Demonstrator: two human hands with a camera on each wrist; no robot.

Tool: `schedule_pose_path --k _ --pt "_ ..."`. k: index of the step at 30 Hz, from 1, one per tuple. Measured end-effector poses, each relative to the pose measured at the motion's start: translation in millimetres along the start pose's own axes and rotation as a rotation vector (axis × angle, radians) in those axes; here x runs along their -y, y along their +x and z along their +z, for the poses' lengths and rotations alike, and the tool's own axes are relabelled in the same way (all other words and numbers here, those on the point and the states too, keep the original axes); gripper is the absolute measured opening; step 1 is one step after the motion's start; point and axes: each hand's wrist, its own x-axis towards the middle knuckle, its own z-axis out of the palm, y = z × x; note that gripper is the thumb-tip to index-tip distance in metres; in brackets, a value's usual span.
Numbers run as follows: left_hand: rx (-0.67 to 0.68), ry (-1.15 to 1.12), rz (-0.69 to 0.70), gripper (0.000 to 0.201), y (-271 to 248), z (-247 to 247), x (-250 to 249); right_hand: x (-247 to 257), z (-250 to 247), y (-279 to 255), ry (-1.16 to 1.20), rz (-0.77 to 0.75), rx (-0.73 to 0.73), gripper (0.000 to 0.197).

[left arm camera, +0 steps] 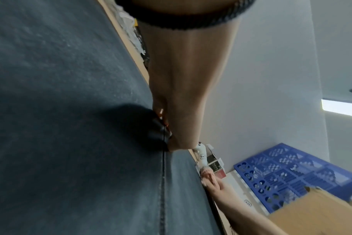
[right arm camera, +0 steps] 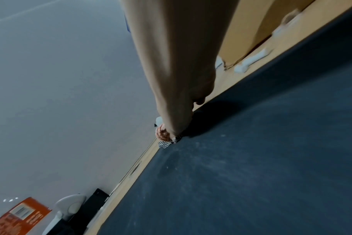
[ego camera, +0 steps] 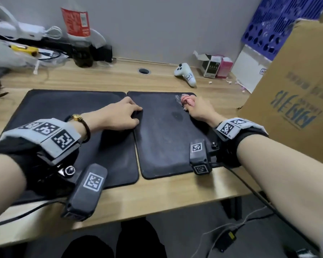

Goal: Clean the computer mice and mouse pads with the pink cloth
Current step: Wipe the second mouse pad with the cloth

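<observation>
Two black mouse pads lie side by side on the wooden desk, the left pad and the right pad. My left hand grips a black mouse at the seam between them; the left wrist view shows the mouse under my fingers. My right hand holds the bunched pink cloth against the far right corner of the right pad. In the right wrist view the cloth shows a checkered part at its tip. Only one mouse is visible.
A large cardboard box stands close to my right arm. A white controller, small cartons and a cable hole lie behind the pads. A soda bottle and cables crowd the back left. A blue crate leans at the back right.
</observation>
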Motion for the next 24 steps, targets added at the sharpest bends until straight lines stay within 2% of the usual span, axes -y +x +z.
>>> schedule_pose_path --k 4,7,9,13,19,24 --pt "-0.012 0.041 0.01 0.053 4.3 1.5 5.0 5.7 2.7 43.3 0.015 0.006 0.006 0.029" --pt "-0.015 0.033 -0.006 0.053 3.9 0.6 6.0 9.7 1.7 45.6 0.015 0.0 0.007 0.029" --pt "-0.01 0.052 -0.012 0.053 0.8 2.4 -0.4 7.2 -1.1 31.0 0.026 -0.004 0.016 0.023" --pt "0.008 0.08 -0.042 0.054 -4.6 7.8 -8.6 2.6 -6.7 -19.0 0.005 -0.003 0.056 0.037" --pt "0.014 0.101 -0.104 0.05 -21.6 15.4 -28.5 -1.9 -13.4 -105.7 -0.037 0.008 0.102 0.042" --pt "0.03 0.109 -0.083 0.046 -25.1 16.2 -29.4 -3.2 -12.6 -125.6 -0.098 -0.008 0.088 0.04"
